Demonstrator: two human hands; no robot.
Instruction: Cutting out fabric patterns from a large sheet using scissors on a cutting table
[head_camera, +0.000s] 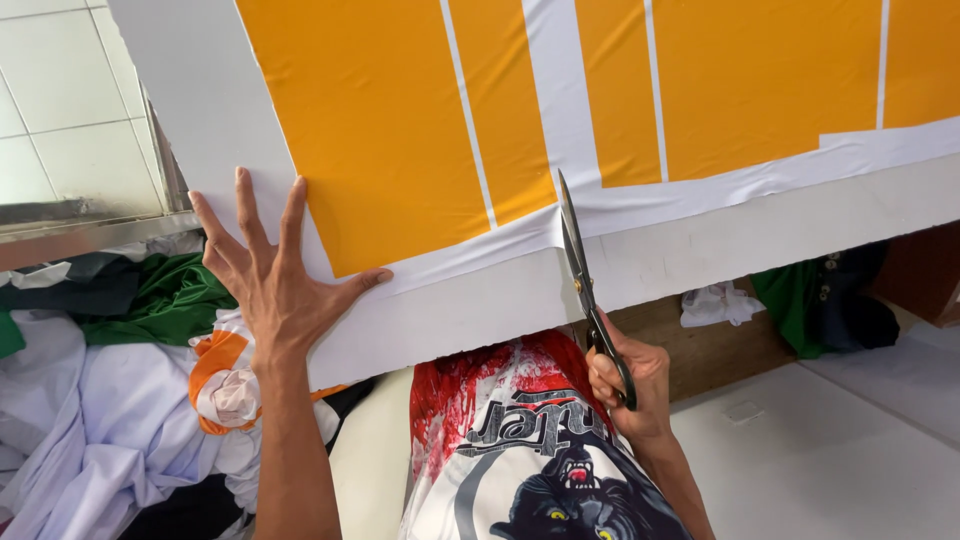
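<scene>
Right at the centre, we see a sheet of printed fabric (400, 130), orange panels divided by white stripes, lying flat on a white cutting table (720, 250) and reaching from nine o'clock across to three o'clock. Our left hand (275, 285) rests on the fabric's white margin at about eight o'clock, fingers spread wide and the thumb stretched along the orange edge. Our right hand (630, 380), at five o'clock, has its fingers closed through the handles of long black tailor's scissors (585, 280), whose blades point toward twelve o'clock and meet the fabric's near edge at a white stripe. Below the table, at six o'clock, we wear a red and white shirt with a panther print (540, 460). Heaped garments, green (165, 300), white and orange, lie at eight o'clock.
</scene>
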